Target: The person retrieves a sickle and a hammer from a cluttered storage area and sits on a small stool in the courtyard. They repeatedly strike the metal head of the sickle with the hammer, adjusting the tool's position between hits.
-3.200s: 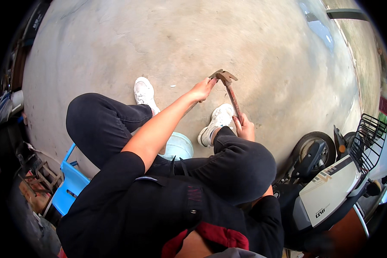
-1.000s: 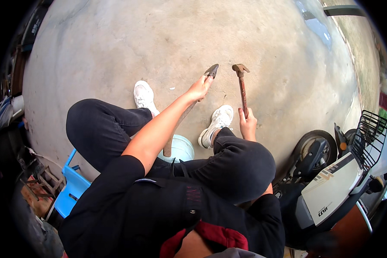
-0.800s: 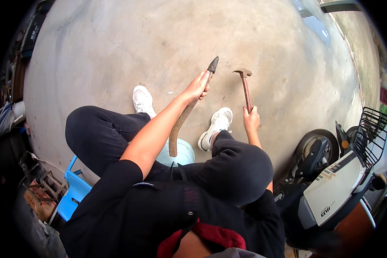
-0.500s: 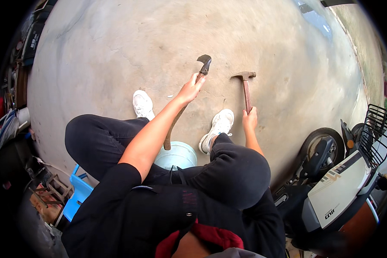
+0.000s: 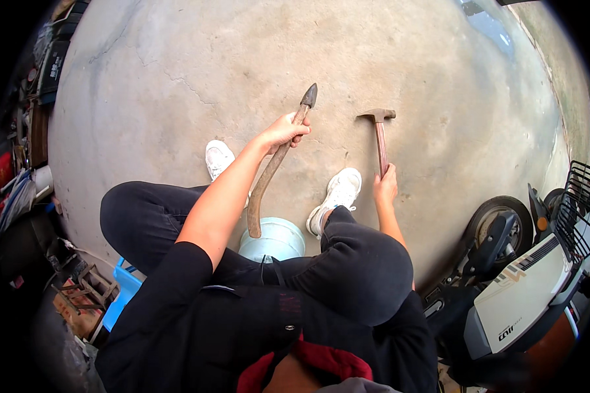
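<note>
My left hand (image 5: pixel 284 133) is closed round the upper handle of a wooden-handled hook-bladed tool (image 5: pixel 269 171). Its dark metal head, seen nearly edge-on as a point, is uppermost, and the long curved handle slants down over the rim of a pale blue bucket (image 5: pixel 276 240). To the right, my right hand (image 5: pixel 385 186) grips the lower end of a claw hammer (image 5: pixel 381 134). The hammer's brown handle stands up from the fist with its rusty head at the top. The two tools are apart. Fingers hide part of both handles.
Concrete floor (image 5: pixel 177 85) spreads ahead, around my white shoes. At the right stands a scooter (image 5: pixel 518 288) with a black wire basket. A blue plastic chair (image 5: pixel 122 291), a small wooden stool (image 5: pixel 88 288) and assorted clutter line the left side.
The hook-bladed tool has turned in my left hand, so its curved blade now shows as a narrow point. The hammer stays in my right hand, hardly moved.
</note>
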{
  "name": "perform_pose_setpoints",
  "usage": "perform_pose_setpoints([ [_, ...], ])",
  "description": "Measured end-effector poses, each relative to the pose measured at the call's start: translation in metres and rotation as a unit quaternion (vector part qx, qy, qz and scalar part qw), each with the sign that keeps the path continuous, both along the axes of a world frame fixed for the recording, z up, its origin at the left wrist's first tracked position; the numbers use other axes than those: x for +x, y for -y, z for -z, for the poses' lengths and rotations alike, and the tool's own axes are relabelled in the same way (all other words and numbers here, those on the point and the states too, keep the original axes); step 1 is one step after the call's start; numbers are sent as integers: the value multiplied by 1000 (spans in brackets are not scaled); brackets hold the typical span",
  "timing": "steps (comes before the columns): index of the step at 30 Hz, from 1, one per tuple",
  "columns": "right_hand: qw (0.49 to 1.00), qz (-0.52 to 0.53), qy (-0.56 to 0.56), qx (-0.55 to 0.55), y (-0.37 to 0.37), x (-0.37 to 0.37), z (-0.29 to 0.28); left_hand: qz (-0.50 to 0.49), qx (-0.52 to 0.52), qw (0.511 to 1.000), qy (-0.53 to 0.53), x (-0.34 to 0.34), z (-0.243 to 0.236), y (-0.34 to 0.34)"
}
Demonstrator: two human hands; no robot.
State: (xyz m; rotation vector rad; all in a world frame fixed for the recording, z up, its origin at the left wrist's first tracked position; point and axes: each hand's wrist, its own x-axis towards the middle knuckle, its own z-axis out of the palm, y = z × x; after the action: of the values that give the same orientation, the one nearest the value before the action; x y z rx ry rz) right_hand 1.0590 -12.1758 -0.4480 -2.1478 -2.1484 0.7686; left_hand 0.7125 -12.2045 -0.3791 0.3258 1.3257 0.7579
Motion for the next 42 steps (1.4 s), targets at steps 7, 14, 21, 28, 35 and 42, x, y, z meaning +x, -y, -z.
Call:
perform_pose_setpoints([
  [7,977,44,-210,-9,8,7,-19,44,-38,998,36,-10,-33,-23],
  [14,957,29,-281,-71,18,-11,-80,78,-56,995,-37,-6,-34,-29],
  [21,949,-85,-303,-5,33,-33,-103,26,-140,983,113,-3,-32,-44],
  [28,936,-112,-313,119,22,-53,-117,75,-119,987,75,-2,-54,-54],
  [35,947,-162,-262,88,2,-51,-132,95,-92,989,60,-2,-79,-57],
  [42,928,-185,-285,155,-13,-47,-197,106,-35,994,8,-11,-139,-66],
])
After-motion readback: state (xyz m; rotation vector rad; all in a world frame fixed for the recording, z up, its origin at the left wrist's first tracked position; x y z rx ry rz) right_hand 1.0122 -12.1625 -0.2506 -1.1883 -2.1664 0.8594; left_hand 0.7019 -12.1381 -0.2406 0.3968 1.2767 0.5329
